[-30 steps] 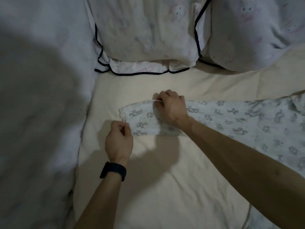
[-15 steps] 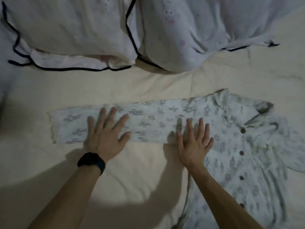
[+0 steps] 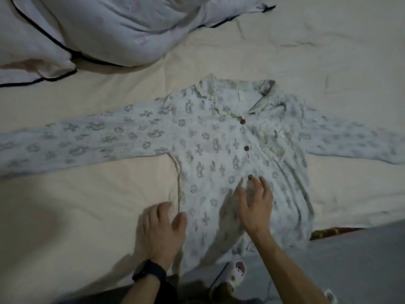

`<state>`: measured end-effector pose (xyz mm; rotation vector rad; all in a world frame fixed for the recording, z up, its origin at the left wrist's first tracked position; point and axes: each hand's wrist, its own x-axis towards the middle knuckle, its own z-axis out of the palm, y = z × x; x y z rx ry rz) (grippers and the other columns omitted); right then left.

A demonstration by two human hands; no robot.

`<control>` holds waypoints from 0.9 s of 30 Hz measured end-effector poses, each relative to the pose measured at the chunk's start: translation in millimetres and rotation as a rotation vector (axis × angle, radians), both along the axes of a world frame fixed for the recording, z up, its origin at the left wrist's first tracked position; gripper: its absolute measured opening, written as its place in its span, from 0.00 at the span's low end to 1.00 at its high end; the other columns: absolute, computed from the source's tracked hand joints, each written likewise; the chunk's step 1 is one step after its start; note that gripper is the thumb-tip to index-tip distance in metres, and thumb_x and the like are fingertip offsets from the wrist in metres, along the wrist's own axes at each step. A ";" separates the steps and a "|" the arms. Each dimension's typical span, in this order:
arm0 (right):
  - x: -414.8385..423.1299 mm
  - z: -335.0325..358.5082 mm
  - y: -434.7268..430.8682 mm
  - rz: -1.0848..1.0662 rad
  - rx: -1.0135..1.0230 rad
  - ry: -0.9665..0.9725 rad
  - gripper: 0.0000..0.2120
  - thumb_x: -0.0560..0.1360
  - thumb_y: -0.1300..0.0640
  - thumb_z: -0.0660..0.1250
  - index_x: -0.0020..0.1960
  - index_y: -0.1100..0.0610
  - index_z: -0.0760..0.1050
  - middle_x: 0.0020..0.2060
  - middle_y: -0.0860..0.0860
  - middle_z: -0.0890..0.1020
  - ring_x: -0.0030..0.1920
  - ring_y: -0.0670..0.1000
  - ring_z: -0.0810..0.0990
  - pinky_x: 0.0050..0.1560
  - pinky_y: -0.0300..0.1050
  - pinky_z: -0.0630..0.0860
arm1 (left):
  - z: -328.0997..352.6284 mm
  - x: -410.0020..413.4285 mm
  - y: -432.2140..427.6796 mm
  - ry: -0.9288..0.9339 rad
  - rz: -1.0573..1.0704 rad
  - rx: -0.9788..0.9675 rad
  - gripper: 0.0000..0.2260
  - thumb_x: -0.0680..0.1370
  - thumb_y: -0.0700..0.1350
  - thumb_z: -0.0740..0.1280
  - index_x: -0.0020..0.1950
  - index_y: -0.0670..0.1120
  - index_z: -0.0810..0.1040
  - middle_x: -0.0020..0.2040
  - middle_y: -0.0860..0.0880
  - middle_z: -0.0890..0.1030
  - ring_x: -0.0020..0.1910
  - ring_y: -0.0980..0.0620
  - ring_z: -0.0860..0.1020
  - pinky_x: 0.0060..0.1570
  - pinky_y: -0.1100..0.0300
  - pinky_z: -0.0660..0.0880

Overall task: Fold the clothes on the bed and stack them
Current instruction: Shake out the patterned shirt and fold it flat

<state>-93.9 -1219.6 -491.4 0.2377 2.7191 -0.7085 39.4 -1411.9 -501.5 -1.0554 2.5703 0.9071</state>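
Off the 9 o'clock sleeve [image 3: 87,141], our left hand [image 3: 161,229] and right hand [image 3: 255,207] now rest released at the shirt [image 3: 208,150]. Folding seemingly comes next.

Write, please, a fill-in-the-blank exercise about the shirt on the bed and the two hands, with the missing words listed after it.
The white long-sleeved shirt with grey print lies on the cream bed sheet with its buttons facing ____.
The right hand, fingers spread, is over the shirt's front, near a round ____ button.
The left hand wears a black watch on its ____.
Missing words: up; brown; wrist.
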 end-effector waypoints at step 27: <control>58.4 -24.1 353.2 -0.172 -0.339 -0.270 0.15 0.82 0.50 0.66 0.48 0.63 0.75 0.38 0.55 0.80 0.42 0.60 0.80 0.41 0.54 0.75 | 10.1 120.1 119.1 -0.056 0.570 0.370 0.12 0.77 0.50 0.74 0.54 0.43 0.84 0.49 0.48 0.85 0.52 0.45 0.83 0.52 0.52 0.79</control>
